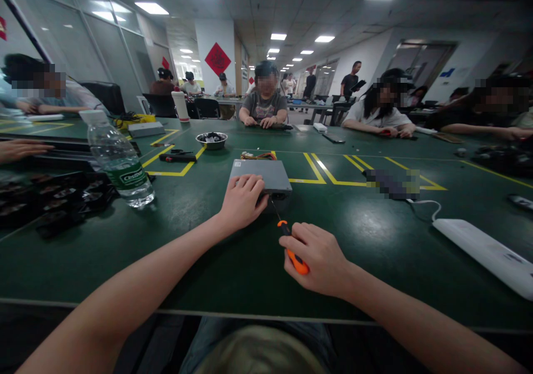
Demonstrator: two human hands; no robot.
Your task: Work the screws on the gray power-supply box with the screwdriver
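A grey metal computer power supply [270, 175] lies on the green table in front of me, its socket side facing me. Coloured wires [258, 155] stick out behind it. My left hand [244, 202] grips its near left corner, fingers over the top and thumb against the front face. In my right hand [314, 254] is an orange and black screwdriver [298, 262], held by the handle. Its thin shaft slants up to the power supply's front face, near the socket; whether the tip sits in a screw is too small to tell.
A water bottle [125, 165] stands left, beside a pile of black parts [54, 202]. Beyond are a metal bowl [211, 140] with dark bits and a black tool [178, 156]. A white power strip [483, 254] and a blurred dark device [391, 183] lie right. Several people sit around.
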